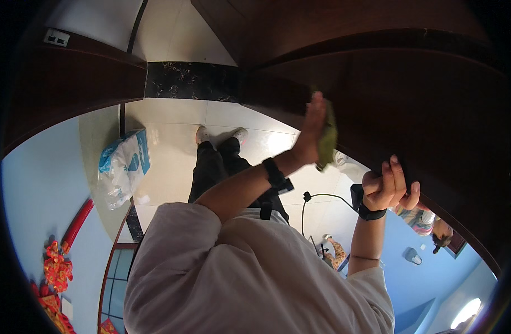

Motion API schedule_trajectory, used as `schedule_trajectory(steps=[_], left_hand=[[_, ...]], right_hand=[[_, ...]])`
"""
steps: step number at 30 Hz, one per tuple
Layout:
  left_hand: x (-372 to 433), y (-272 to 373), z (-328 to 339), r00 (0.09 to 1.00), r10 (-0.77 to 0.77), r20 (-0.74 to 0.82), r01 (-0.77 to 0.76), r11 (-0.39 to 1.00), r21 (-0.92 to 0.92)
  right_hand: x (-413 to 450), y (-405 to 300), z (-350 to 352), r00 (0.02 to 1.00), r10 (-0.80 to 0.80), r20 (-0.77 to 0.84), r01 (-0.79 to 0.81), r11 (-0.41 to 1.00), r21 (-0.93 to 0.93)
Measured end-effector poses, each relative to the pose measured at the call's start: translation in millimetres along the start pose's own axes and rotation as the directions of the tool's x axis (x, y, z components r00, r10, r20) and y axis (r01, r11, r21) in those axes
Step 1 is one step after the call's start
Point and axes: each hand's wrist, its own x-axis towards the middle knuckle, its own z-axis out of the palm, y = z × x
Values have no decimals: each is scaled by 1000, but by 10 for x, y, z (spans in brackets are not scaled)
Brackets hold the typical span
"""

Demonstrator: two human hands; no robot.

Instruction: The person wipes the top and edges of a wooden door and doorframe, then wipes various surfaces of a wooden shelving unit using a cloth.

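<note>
My left hand [316, 129] is stretched nearly flat over a green cloth [328, 137], which lies between the palm and a dark brown wooden panel [405, 108]; hand and cloth are slightly blurred. To the right, my right hand [389, 188] is raised at the panel's lower edge, its fingers partly bent and spread, with nothing visible in them. Whether its fingertips touch the wood is hard to tell. Both wrists wear black straps with small devices, and a black cable [326, 195] runs to the right one.
Plastic-wrapped packs [126, 163] stand on the tiled floor at left. Dark wood [80, 79] spans the upper left, beside a black marble-patterned strip [192, 81]. Red decorations [58, 267] hang on the blue wall. A person in striped clothing [422, 221] and another person's patterned legs [337, 254] appear beyond.
</note>
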Motion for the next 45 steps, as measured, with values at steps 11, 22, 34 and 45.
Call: schedule_trajectory(steps=[11,22,34,45], left_hand=[[564,849,-325,996,35,85,-40,998,58],[705,753,-495,945,204,255,-240,963,119],[133,-70,-584,927,26,375,-145,945,294],[702,773,-462,949,195,249,-216,975,59]], right_hand=[[-55,-104,70,995,95,8,-95,995,-25],[-23,30,444,859,-1,-512,38,997,62],[-45,53,421,888,23,-460,4,998,59],[-39,35,451,877,-5,-481,36,998,55]])
